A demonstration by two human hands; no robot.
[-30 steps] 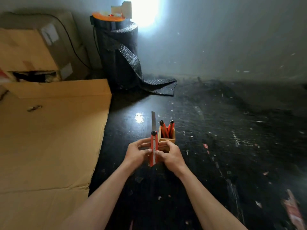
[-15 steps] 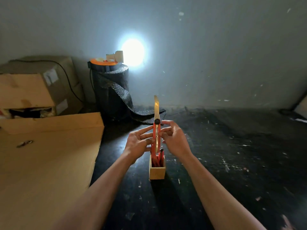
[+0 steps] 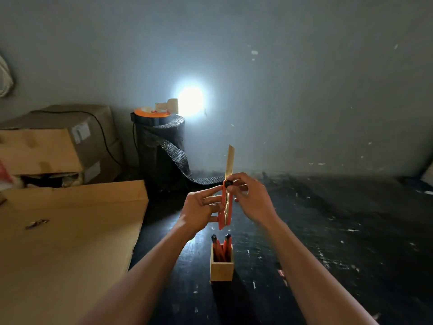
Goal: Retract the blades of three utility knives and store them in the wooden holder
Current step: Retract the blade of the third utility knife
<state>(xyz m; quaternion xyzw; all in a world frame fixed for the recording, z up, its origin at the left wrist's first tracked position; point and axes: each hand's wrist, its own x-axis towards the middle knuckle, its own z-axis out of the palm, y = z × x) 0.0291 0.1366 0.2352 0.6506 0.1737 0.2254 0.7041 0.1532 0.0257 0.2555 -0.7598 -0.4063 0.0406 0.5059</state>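
While blade out, knife (image 3: pixel 226 205) upright.

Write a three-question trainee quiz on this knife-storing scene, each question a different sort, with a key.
1. True or false: the blade of the held utility knife is fully retracted.
2. How many knives already stand in the wooden holder? A) none B) two C) three
3. Fill in: the right hand has its fingertips at the black ______ at the top of the knife's handle, while the left hand steadies the handle from the side.

Key: 1. False, the blade sticks out upward. 2. B, two stored knives. 3. knob.
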